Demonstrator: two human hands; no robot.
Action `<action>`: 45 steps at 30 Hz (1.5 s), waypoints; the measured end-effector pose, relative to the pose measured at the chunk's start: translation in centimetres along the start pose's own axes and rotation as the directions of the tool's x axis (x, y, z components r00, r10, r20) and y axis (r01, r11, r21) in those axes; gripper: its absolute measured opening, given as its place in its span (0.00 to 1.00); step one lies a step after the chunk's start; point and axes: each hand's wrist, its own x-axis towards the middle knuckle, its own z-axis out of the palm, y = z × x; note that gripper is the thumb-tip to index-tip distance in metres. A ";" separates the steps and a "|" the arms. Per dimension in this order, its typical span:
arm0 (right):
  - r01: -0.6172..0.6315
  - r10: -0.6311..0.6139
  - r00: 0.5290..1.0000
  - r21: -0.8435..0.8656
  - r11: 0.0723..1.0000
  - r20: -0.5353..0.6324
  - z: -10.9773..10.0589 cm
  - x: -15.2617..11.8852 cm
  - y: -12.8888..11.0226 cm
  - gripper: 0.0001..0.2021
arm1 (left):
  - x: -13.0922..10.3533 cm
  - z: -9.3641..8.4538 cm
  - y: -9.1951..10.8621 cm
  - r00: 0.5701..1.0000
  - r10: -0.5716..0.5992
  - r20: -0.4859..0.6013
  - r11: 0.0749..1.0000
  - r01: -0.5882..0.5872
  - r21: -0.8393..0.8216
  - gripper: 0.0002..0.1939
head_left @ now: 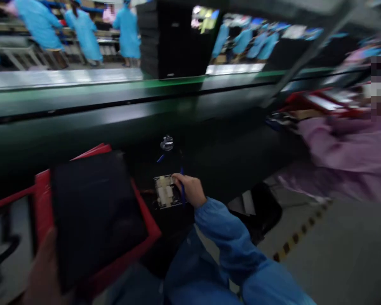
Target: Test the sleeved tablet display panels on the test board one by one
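Observation:
At the lower left, my left hand (pixel 46 271) is closed on the near left edge of a flat black panel (pixel 95 212); blur hides most of its fingers. A red tray or frame (pixel 149 224) shows around and beneath that panel. My right hand (pixel 192 190) pinches a thin blue pen-like tool (pixel 182 188), its exact kind unclear. Its fingertips are at the right edge of a small flat board (pixel 167 192) with tan tape and pale patches, lying on the dark bench. Beyond the board are a short blue stick (pixel 160 158) and a small clear, shiny piece (pixel 167 142).
A co-worker in a pink sleeve (pixel 346 144) works at right beside red trays (pixel 324 103). Across the green-edged bench (pixel 114 91) stands a tall black stack (pixel 178 42). People in blue coats (pixel 127 29) are behind. A black-and-yellow strip (pixel 301 231) marks the floor.

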 end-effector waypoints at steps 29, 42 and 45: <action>0.846 -0.584 0.532 0.360 0.393 -0.614 -3.2 8.0 -12.3 0.36 | 2.0 -11.7 11.5 0.738 0.604 0.302 0.741 -0.659 0.129 0.25; -0.029 -0.379 0.918 0.970 0.240 0.121 -1.0 10.4 -8.9 0.22 | 7.1 -10.8 3.9 0.817 0.483 0.316 0.769 -0.568 0.292 0.23; -0.048 -0.462 0.875 0.977 0.209 0.142 -1.7 10.3 -8.6 0.21 | 7.6 -10.5 2.7 0.826 0.383 0.414 0.771 -0.532 0.349 0.25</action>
